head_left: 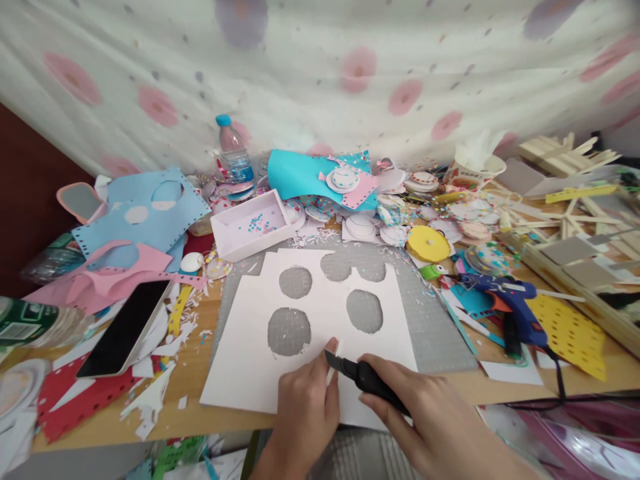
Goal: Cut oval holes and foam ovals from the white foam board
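Note:
A white sheet of card [235,363] with several round holes cut in it lies on a grey cutting mat [440,333]. My left hand [307,400] rests on the sheet near its front edge, index finger stretched forward and thumb apart from it. In my right hand [425,407] is a black utility knife [377,387], its dark blade pointing left. The blade tip is beside my left index finger, over the sheet; whether it touches the card I cannot tell. The lower fingers of my left hand are partly hidden.
On the left are a phone [125,327], blue sheets [135,213] and scraps. Behind the mat stand a white box [253,227] and a water bottle [235,150]. A blue glue gun [515,300] and a yellow disc [429,244] lie at right.

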A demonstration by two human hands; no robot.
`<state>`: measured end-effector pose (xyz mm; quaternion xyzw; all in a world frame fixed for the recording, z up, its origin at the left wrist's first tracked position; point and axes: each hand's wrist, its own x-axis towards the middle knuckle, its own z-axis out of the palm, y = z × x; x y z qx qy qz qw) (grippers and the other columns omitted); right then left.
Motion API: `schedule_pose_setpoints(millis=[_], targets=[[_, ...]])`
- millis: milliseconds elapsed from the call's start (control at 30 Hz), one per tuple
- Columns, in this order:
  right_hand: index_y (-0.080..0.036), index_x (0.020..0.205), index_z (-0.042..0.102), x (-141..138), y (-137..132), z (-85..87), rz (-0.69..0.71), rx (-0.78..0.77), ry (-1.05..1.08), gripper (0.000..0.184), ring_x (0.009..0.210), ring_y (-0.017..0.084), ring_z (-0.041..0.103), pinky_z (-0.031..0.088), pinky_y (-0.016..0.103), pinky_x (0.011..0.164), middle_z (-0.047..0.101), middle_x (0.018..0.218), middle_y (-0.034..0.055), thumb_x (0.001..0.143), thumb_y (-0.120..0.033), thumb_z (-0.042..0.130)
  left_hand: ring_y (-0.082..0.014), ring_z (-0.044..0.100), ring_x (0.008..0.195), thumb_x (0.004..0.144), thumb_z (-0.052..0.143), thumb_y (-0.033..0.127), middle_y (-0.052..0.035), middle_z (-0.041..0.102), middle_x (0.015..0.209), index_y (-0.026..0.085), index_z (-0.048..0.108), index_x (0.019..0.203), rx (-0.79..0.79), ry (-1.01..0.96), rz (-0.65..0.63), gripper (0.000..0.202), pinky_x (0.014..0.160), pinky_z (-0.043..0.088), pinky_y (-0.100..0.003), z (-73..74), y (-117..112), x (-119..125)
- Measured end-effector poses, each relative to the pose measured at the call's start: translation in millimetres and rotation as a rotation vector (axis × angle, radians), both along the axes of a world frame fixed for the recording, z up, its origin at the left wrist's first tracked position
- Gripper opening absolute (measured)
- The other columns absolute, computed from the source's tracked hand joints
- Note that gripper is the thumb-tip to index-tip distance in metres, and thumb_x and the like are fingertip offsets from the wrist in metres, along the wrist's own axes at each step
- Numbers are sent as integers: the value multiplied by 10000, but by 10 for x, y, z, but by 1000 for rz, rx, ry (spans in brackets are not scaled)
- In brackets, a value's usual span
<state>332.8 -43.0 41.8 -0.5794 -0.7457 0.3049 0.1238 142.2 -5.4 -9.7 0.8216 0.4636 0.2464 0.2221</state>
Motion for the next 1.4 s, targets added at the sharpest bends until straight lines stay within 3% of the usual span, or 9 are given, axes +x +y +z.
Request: schedule_pose_setpoints(millis=[167, 533, 800, 1133, 1267, 1400], targets=[[-216, 1197, 494, 27, 5, -8, -8, -8, -14, 273, 812, 277, 719, 499, 331, 621, 728, 979, 88, 986, -359, 393, -224, 741, 836, 886, 412, 99, -123, 740, 1063, 130, 489, 1317, 34, -7, -22, 439, 684, 588, -288, 7, 36, -6], [-220, 1186, 524, 59, 4, 23, -49, -18, 6, 272, 818, 267, 718, 506, 318, 634, 731, 946, 76, 983, -354, 403, -226, 746, 760, 883, 412, 91, -103, 756, 1010, 123, 479, 1284, 115, 0, -22, 407, 601, 589, -306, 17, 58, 25], [-217, 1023, 610, 30, 79, 64, -74, 10, 66, 177, 732, 226, 718, 485, 255, 603, 730, 828, 69, 963, -294, 462, -247, 744, 749, 856, 417, 66, -71, 766, 931, 139, 502, 1272, 76, 42, -47, 430, 570, 579, -327, 64, 46, 41], [-221, 1060, 608, 53, 45, 69, -90, 1, 49, 191, 729, 226, 721, 479, 249, 590, 735, 830, 62, 961, -308, 469, -258, 744, 795, 858, 418, 74, -95, 756, 1010, 114, 520, 1259, 59, 44, -49, 416, 572, 583, -336, 95, 51, 66], [-222, 1093, 610, 50, 62, 64, -106, 16, 56, 211, 736, 228, 723, 478, 249, 589, 738, 836, 67, 959, -305, 471, -262, 744, 695, 872, 417, 91, -71, 773, 899, 132, 552, 1222, 60, 55, -17, 377, 508, 567, -339, 115, 71, 79], [-223, 1108, 612, 64, 63, 55, -107, -7, 64, 224, 721, 226, 723, 475, 247, 579, 741, 826, 64, 962, -312, 467, -248, 747, 766, 875, 428, 94, -78, 764, 989, 133, 550, 1224, 49, 20, -15, 372, 590, 591, -327, 99, 79, 65]])
